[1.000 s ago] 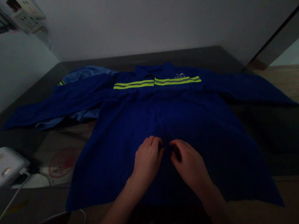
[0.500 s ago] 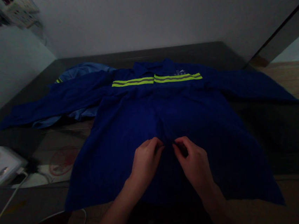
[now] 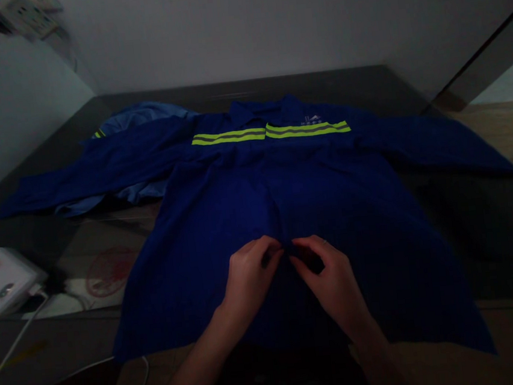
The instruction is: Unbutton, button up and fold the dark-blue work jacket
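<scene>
A dark blue work jacket lies spread front side up, collar at the far end and both sleeves stretched out sideways. Yellow-green reflective strips cross its chest, with a small white print above the right one. At the front opening, low on the jacket, my left hand pinches one edge between thumb and fingers. Close beside it my right hand pinches the opposite edge, wearing a ring. The fingertips nearly meet. Whether a button or snap sits between them is too dark to tell.
Under the left sleeve lies a lighter blue garment. A white box-shaped device with a white cable stands at the left on the dark table. A wall rises behind the table, with sockets at upper left.
My right hand has moved slightly left, bringing its fingertips closer to those of my left hand. Both hands keep their pinch on the jacket. The view has shifted a little.
</scene>
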The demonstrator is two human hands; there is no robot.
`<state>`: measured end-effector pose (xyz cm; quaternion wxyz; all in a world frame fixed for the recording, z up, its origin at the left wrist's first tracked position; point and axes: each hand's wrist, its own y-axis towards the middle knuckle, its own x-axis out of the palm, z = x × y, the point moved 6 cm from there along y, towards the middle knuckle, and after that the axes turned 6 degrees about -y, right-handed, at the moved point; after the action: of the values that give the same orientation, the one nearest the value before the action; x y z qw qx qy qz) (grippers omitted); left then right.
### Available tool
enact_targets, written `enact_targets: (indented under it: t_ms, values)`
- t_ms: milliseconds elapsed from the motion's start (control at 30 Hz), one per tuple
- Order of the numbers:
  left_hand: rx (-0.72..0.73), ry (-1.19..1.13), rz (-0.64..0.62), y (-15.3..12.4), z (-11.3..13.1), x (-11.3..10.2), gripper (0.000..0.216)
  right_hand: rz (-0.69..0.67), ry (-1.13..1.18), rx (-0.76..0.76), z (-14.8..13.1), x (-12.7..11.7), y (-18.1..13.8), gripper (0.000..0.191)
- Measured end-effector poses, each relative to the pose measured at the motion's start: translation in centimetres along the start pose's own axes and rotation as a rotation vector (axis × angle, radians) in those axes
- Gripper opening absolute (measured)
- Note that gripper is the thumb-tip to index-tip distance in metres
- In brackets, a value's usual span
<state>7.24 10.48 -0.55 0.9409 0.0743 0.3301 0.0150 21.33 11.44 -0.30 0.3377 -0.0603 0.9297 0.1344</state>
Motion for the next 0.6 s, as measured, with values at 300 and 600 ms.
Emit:
enact_targets:
  t_ms: [300,600]
  values:
    - [-0.012,-0.027,0.004,0.1,0.0,0.0,0.006,0.140,0.000,-0.009,0.0,-1.1,0.0,0.003]
    - [0.078,-0.048,0.030,-0.3,0.2,0.0,0.005,0.140,-0.185,-0.172,-1.3,-0.1,-0.4,0.021]
